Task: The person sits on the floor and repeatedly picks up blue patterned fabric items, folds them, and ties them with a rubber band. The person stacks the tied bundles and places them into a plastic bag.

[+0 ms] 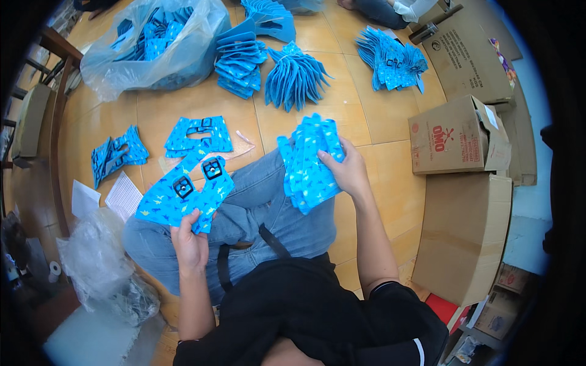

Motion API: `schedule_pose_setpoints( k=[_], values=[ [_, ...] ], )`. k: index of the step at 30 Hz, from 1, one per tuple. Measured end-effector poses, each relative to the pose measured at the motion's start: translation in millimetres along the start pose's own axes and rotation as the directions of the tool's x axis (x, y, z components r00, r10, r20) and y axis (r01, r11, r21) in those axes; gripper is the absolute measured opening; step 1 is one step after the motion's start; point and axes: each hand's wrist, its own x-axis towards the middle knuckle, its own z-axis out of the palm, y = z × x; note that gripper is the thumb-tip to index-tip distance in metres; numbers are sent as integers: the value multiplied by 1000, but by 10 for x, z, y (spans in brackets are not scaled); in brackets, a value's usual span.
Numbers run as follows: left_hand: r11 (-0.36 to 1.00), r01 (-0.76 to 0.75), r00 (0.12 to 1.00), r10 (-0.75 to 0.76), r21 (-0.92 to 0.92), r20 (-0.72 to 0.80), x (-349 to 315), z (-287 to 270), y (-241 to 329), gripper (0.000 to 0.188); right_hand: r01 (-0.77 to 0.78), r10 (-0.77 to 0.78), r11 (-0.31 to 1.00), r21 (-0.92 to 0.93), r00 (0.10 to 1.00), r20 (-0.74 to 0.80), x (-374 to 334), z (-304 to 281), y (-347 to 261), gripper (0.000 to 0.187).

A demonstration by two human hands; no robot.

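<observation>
My left hand (pixel 191 245) grips the lower edge of a blue patterned fabric piece with black buckles (pixel 163 206), held above my left knee. Two square black buckles show on its upper side. Over my right knee, my right hand (pixel 350 172) pinches the right side of a stack of blue patterned fabric pieces (pixel 307 161), fanned at the top. No buckles show on that stack. Just beyond the left piece, a similar pile with black buckles (pixel 204 146) lies on the floor, and another buckled pile (pixel 133 144) is farther left.
Fanned blue stacks (pixel 296 78) sit ahead on the tiled floor, beside a clear plastic bag (pixel 97 68) full of blue pieces. A buckled stack (pixel 390 61) lies far right. Cardboard boxes (pixel 442 143) line the right. Papers (pixel 126 196) and crumpled plastic (pixel 97 244) are left. Another person's leg (pixel 379 12) shows far back.
</observation>
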Motion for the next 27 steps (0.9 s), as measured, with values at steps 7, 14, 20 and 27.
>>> schedule_pose_setpoints(
  k=[7, 14, 20, 27],
  values=[
    [1000, 14, 1000, -14, -2, -18, 50, -64, -31, 50, -129, 95, 923, 363, 990, 108, -151, -169, 200, 44],
    [1000, 8, 1000, -8, -10, -19, 60, -74, -33, 51, 18, -23, 997, 72, 997, 69, -199, -138, 71, 46],
    [1000, 6, 999, -6, -1, -42, 56, -91, -31, 51, 26, -32, 996, -81, 997, -76, -117, -47, 141, 41],
    [1000, -1, 999, 2, 12, -48, 37, -82, -30, 50, -46, 92, 930, 366, 990, -109, -228, -269, 360, 38]
  ],
)
